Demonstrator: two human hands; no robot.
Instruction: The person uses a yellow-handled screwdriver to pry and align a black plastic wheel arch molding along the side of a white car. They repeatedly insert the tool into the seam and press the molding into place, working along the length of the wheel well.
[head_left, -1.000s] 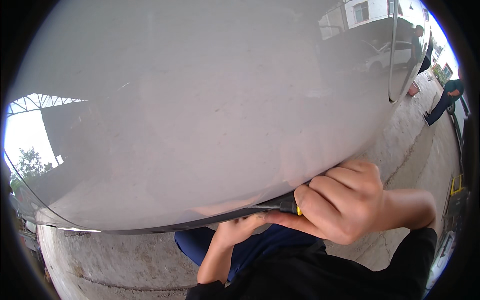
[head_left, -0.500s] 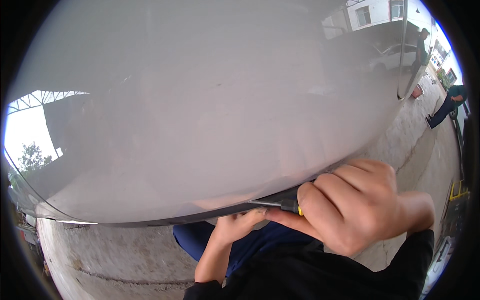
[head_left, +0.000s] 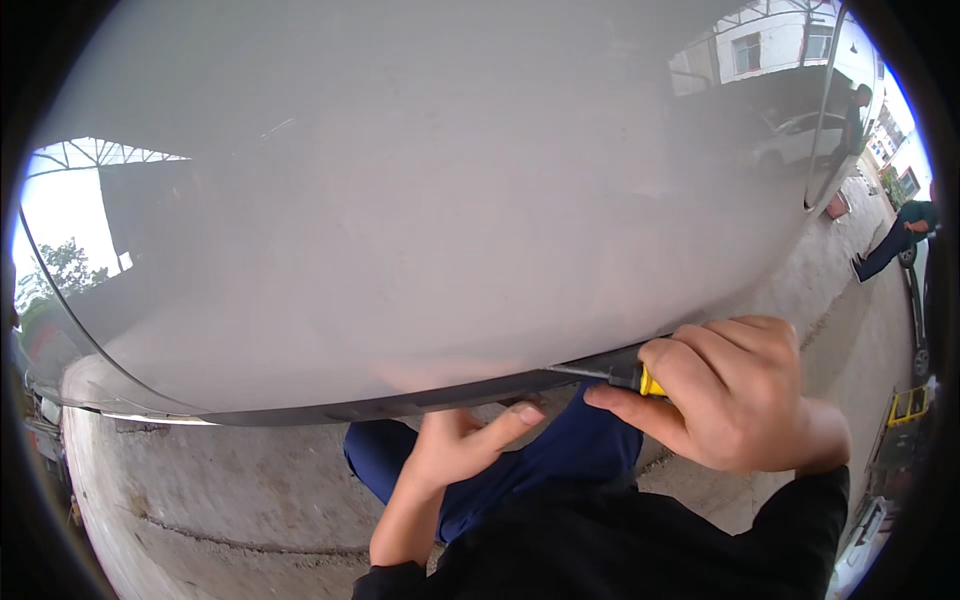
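A large glossy silver-grey car door panel (head_left: 450, 220) fills most of the view. Along its lower edge runs a black trim strip (head_left: 330, 408). My right hand (head_left: 735, 395) is closed round the yellow-and-black handle of a screwdriver (head_left: 622, 374). Its thin metal shaft points left, and the tip meets the seam between panel and strip. My left hand (head_left: 455, 445) is beneath the strip, left of the tool. Its thumb stretches out to the right, apart from the screwdriver; most of the fingers are hidden behind the strip.
Concrete floor (head_left: 250, 490) lies below the panel. At far right stands a person (head_left: 895, 240) in dark clothes, with a parked car (head_left: 912, 290) beside them. A yellow metal frame (head_left: 908, 405) is lower on that side. My knees in blue trousers (head_left: 385, 465) are under the strip.
My right hand has shifted a little right with the screwdriver, so its tip sits farther right along the seam. My left thumb has come away from the tool, and the left hand sits slightly farther left.
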